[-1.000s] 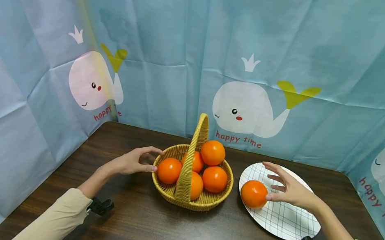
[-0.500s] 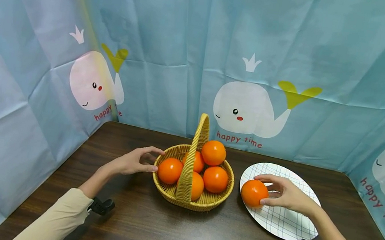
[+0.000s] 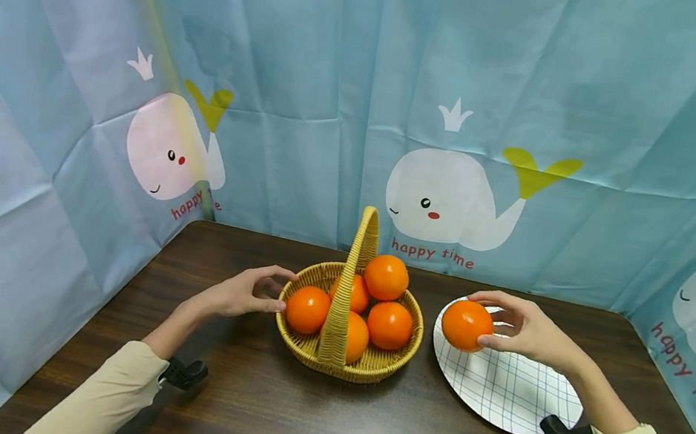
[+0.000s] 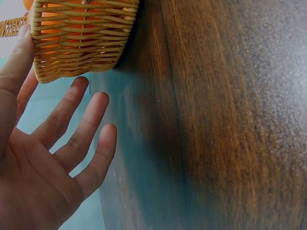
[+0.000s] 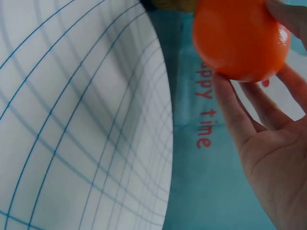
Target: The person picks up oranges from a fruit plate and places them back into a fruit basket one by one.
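My right hand (image 3: 536, 335) holds an orange (image 3: 467, 325) between thumb and fingers, raised above the left part of a white oval plate (image 3: 516, 400) with blue grid lines. In the right wrist view, the smooth orange (image 5: 240, 38) sits at the fingertips, clear of the plate (image 5: 86, 120). My left hand (image 3: 242, 293) touches the left rim of a yellow wicker basket (image 3: 301, 352) with thumb and index finger. The left wrist view shows its other fingers (image 4: 79, 139) loosely extended below the basket wall (image 4: 84, 43). Several oranges (image 3: 389, 324) lie in the basket.
The basket's tall arched handle (image 3: 341, 306) crosses over the oranges. A dark wooden table (image 3: 303, 428) carries everything. Behind it hangs a light blue curtain (image 3: 286, 178) with whale prints. Each wrist wears a black band (image 3: 184, 374).
My right hand first closed in on the orange on the plate, took hold of it and lifted it off. The left hand has stayed at the basket rim.
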Action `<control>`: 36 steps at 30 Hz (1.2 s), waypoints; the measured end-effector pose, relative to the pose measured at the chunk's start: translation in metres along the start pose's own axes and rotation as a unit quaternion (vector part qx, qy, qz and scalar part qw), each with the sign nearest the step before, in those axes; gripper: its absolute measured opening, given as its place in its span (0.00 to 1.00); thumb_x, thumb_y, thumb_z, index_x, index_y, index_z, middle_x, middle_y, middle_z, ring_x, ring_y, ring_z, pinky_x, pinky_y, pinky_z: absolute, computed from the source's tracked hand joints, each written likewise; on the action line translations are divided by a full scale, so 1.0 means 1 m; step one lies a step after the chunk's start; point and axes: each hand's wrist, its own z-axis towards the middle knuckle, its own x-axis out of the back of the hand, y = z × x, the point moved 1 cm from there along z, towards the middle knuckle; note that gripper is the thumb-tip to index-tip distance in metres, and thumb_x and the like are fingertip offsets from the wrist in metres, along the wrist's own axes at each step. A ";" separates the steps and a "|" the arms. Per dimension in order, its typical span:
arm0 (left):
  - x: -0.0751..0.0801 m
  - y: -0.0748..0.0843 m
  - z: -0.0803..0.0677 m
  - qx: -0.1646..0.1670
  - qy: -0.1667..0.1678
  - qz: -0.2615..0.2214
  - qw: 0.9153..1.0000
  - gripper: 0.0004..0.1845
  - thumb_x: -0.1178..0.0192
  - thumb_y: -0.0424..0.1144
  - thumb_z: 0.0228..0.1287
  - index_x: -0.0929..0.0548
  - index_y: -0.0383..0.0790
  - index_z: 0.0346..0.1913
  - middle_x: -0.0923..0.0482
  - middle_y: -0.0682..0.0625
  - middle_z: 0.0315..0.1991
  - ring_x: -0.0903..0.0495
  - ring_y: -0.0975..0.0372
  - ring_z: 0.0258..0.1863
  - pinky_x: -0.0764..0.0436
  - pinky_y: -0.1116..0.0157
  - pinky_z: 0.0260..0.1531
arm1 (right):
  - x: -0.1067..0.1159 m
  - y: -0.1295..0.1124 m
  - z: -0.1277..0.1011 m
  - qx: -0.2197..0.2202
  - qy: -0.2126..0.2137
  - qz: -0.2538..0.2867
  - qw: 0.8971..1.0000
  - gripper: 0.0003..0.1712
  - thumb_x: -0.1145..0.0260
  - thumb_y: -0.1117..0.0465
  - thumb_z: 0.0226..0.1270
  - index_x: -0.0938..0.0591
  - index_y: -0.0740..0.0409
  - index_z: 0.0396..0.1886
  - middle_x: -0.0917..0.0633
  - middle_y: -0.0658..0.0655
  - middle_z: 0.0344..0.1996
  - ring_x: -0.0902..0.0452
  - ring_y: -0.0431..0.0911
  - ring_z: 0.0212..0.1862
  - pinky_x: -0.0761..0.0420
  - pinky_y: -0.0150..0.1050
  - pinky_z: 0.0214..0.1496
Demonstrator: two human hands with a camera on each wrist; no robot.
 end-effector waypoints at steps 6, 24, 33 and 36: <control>0.000 -0.001 0.000 0.000 0.000 0.001 1.000 0.28 0.34 0.37 0.71 0.28 0.36 0.70 0.33 0.37 0.69 0.26 0.42 0.61 0.19 0.53 0.53 | -0.006 -0.008 0.012 0.022 0.020 0.002 1.000 0.35 0.28 0.75 0.62 0.27 0.63 0.69 0.25 0.65 0.63 0.20 0.57 0.55 0.17 0.48 0.52; 0.001 -0.002 0.000 0.000 -0.001 0.002 1.000 0.28 0.34 0.37 0.71 0.28 0.37 0.70 0.33 0.37 0.69 0.25 0.43 0.61 0.18 0.56 0.52 | -0.035 -0.017 0.038 0.043 0.014 0.040 0.998 0.35 0.27 0.75 0.60 0.26 0.64 0.68 0.24 0.65 0.63 0.21 0.58 0.56 0.18 0.50 0.54; 0.000 -0.002 0.000 0.000 -0.001 0.005 1.000 0.28 0.34 0.37 0.71 0.29 0.37 0.70 0.33 0.37 0.69 0.26 0.42 0.61 0.19 0.53 0.53 | -0.052 -0.021 0.043 0.041 0.027 0.052 0.997 0.36 0.25 0.74 0.60 0.25 0.61 0.68 0.24 0.62 0.63 0.21 0.57 0.56 0.19 0.50 0.56; 0.000 -0.002 0.000 -0.001 0.000 0.007 1.000 0.28 0.34 0.38 0.71 0.29 0.37 0.70 0.33 0.37 0.69 0.26 0.42 0.61 0.19 0.53 0.52 | -0.058 -0.023 0.045 0.047 0.033 0.054 0.997 0.35 0.25 0.74 0.60 0.25 0.61 0.68 0.23 0.63 0.63 0.21 0.56 0.57 0.20 0.50 0.56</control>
